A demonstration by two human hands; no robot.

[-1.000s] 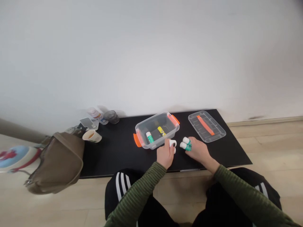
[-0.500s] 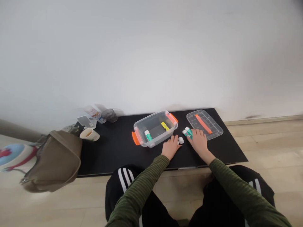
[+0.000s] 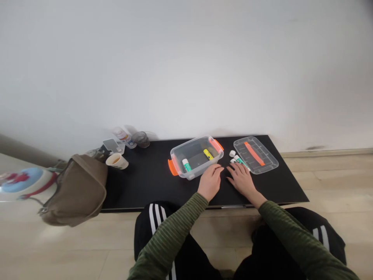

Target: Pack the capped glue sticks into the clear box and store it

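Note:
My left hand [image 3: 210, 181] is just in front of the clear box, fingers curled together in a pinch; whatever they hold, if anything, is hidden. My right hand [image 3: 243, 180] has its fingers spread over the near side of some green-and-white glue sticks [image 3: 238, 159], partly covering them. Just behind these lies a white round cap-like piece [image 3: 232, 153]. The clear plastic box [image 3: 192, 175] stands uncovered with orange clips. Inside it are a green glue stick with a white cap [image 3: 186, 165] at the left and a yellow stick-like item [image 3: 208, 154] at the right.
The clear lid [image 3: 269, 162] with its orange handle lies right of the box on the black table [image 3: 145, 186]. At the left are a paper cup with a drink [image 3: 117, 161], a dark glass [image 3: 141, 139], a white bottle [image 3: 124, 137] and a brown bag [image 3: 78, 190].
My right hand has loosened from the glue sticks, which now lie farther right. A white round piece has shifted from beside my left hand to behind the sticks. The view has shifted slightly.

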